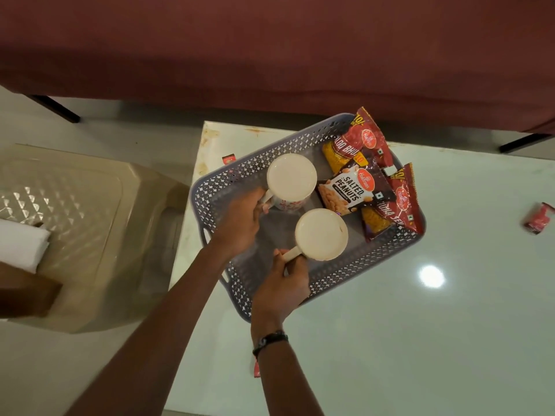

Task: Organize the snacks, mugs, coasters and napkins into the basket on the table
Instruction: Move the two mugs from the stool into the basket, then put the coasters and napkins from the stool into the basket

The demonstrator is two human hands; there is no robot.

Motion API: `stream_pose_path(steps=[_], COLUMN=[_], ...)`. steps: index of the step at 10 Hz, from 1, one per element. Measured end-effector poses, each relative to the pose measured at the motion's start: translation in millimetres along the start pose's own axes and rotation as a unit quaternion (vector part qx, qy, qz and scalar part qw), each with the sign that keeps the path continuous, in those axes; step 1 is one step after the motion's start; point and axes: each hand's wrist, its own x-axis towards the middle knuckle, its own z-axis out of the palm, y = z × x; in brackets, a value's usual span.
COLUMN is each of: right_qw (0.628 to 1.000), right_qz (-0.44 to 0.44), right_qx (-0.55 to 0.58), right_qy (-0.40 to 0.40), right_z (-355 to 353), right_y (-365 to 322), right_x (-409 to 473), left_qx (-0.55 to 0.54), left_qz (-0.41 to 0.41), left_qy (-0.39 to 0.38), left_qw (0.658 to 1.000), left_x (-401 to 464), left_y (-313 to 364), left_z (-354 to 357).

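- A person's two hands hold a white mug apiece by the handle over a grey perforated basket [240, 175] on a pale glossy table [420, 325].
- L hand [237, 223]: fingers curled round the handle of the far mug [291, 178], which sits toward the basket's far-left part; mug is upside down, flat base facing the camera, red pattern on its side.
- R hand [280, 291]: thumb & fingers pinch the handle of the near mug [321, 234], also base-up, at the basket's middle, just right of the L hand. Black wristband [270, 340] on the R wrist.
- Cannot tell whether either mug touches the basket floor.
- Snack packets fill the basket's right side, beyond both mugs: salted peanuts packet [351, 190] lies on top of red packets [369, 139].
- Small red wrapper [539, 219] lies on the table well to the right, apart from the basket.
- Beige plastic chair [90, 220] stands left of the table w/ folded white napkins [21, 247] on it; maroon sofa [270, 49] behind.
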Motion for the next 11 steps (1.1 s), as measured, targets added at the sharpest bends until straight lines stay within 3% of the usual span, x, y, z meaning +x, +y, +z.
stream_pose_path(steps=[2,3,5,8,11], right_qw=[0.997,0.998,0.998,0.98,0.908], right_qz=[0.021,0.034,0.05,-0.09,-0.221], right_qx=[0.047,0.05,0.008,-0.039,-0.063], right_qy=[0.054,0.037,-0.036,-0.172,-0.349], right_z=[9.1,7.6,-30.4,-87.2,-41.8], right_y=[-24.3,-26.7,-23.4,-48.7,-92.3], right_x=[-1.1,6.8,0.6,-41.4,-100.1], left_qx=[0.019,0.027,-0.037,-0.167,-0.292], left_qz=[-0.035,-0.06,-0.089,-0.176,-0.211], left_qy=[-0.011,-0.011,0.09,0.23,0.324], left_qw=[0.999,0.998,0.991,0.942,0.875], left_x=[-0.2,-1.4,-39.1,-136.7,-197.1], left_y=[-1.3,1.0,11.4,35.9,21.0], left_z=[-0.7,-6.3,-19.6,-39.8,-102.4])
